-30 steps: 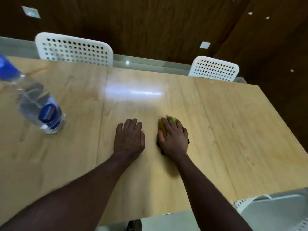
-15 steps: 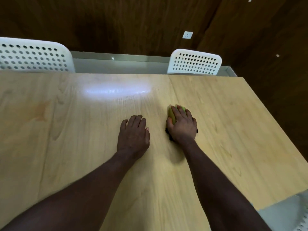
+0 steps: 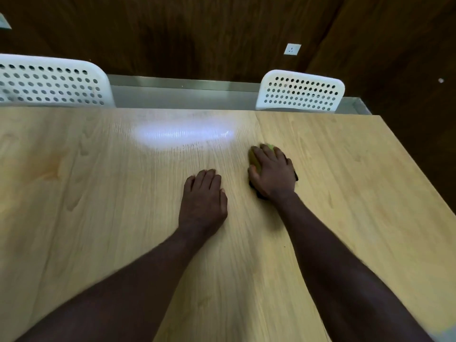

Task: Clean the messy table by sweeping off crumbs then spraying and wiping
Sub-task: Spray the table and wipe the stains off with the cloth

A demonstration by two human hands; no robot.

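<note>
here right hand [image 3: 272,174] presses sponge [image 3: 254,159] on table [image 3: 98,193], left hand [image 3: 203,198] flat.

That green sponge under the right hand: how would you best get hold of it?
From above. The sponge lies flat on the table, so only its broad top and thin edges are free. The right hand covers the top; I'd lay the palm there and pinch the two long edges.

We are pressing a yellow-green sponge [image 3: 254,159] with a dark underside flat on the light wooden table [image 3: 98,193], right of centre, mostly hiding it under our right hand [image 3: 274,174]
</note>
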